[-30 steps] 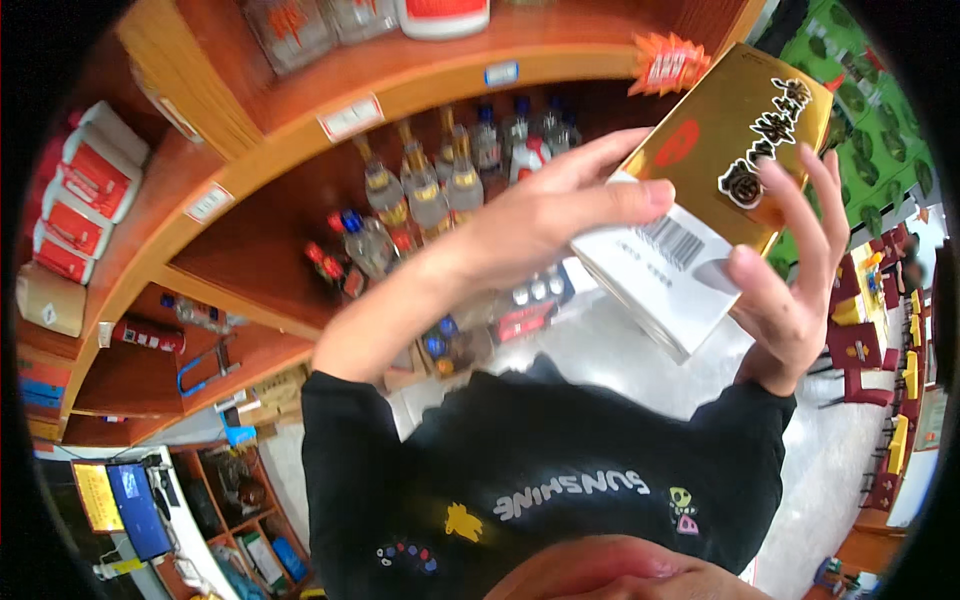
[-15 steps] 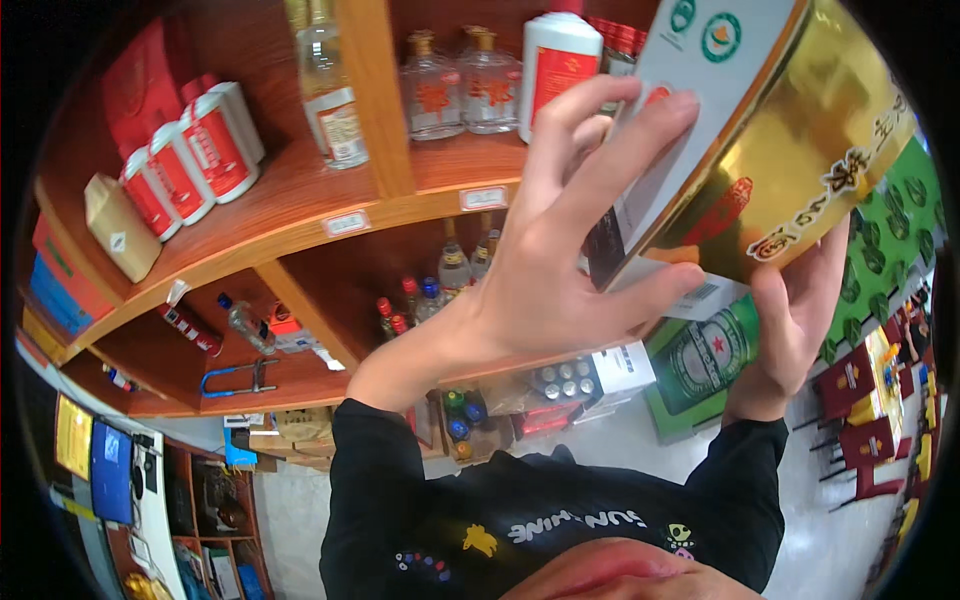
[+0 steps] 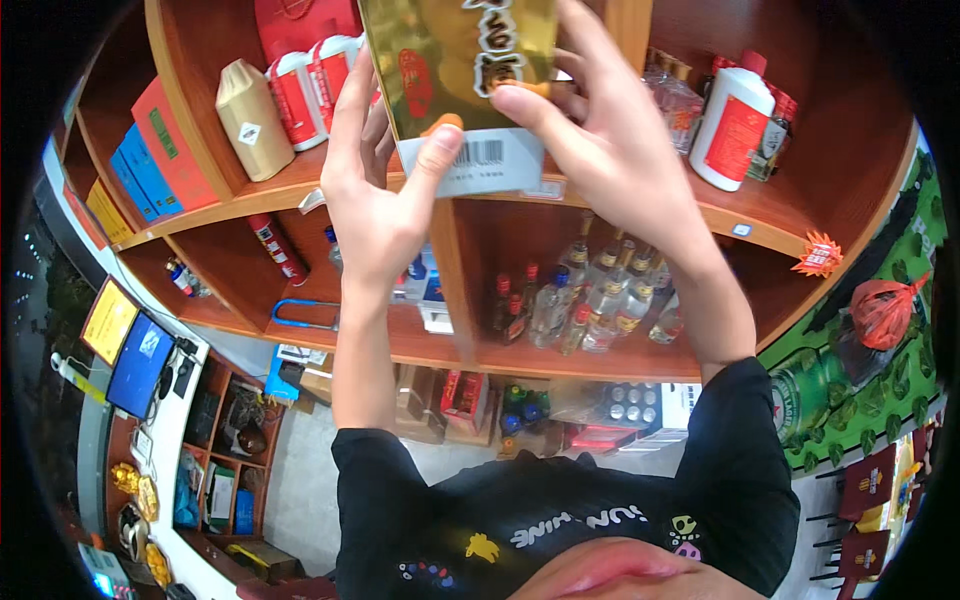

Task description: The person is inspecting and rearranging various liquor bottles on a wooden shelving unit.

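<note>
A tall gold gift box [image 3: 440, 60] with a white lower end and a barcode is raised at the top of the view, in front of the upper shelf. My left hand [image 3: 378, 212] grips its left edge, thumb on the front face near the white end. On the right side my right hand [image 3: 622, 140] clasps the box, its thumb pressed on the gold front. The fingers behind the box are partly hidden. Close to my left hand stand white-and-red bottles [image 3: 295, 98] and a tan paper-wrapped bottle [image 3: 250, 120]. A large white bottle with a red label [image 3: 733, 125] stands beyond my right hand.
The wooden shelf unit [image 3: 590, 366] curves across the view. Clear bottles [image 3: 605, 300] fill its lower middle compartment; a blue U-shaped lock [image 3: 300, 312] lies further left. Cartons [image 3: 465, 400] sit on the floor below. A counter with a monitor [image 3: 140, 365] is at the left.
Both hands have carried the gold box from the upper right to the upper middle. The box has turned upright, its gold front now facing me. The view has shifted to the right.
</note>
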Tool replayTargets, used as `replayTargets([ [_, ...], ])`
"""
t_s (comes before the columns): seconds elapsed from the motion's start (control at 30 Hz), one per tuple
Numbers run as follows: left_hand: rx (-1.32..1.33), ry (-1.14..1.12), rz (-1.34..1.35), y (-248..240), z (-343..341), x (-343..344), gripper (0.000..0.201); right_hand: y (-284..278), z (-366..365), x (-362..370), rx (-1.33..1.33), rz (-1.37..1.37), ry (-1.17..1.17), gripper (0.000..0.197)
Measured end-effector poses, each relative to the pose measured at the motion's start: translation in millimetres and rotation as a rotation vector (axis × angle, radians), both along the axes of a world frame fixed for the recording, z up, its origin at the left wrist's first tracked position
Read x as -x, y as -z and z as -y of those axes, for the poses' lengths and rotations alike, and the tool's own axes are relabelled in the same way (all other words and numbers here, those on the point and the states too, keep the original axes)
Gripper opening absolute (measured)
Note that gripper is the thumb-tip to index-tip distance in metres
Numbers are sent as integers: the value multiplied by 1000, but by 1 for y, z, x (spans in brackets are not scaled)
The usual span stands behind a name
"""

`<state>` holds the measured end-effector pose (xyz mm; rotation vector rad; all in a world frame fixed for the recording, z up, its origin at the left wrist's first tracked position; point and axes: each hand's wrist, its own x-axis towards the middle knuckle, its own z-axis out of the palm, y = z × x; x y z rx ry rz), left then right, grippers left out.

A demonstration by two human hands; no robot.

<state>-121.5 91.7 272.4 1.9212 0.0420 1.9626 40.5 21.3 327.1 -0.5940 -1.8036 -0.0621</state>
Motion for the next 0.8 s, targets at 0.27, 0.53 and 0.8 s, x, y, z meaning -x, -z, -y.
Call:
replayTargets([
  [0.27,157,-6,-221,17,-84,17,65,35,-108,2,-99,62,300,61],
  [0.53,168,-107,-337,7,-107,6,66,34,-102,8,-37,61,561,60],
  [0.8,-376,-729,-33,12,-76,-5,47,53,-46,7,-132,33,543,49],
])
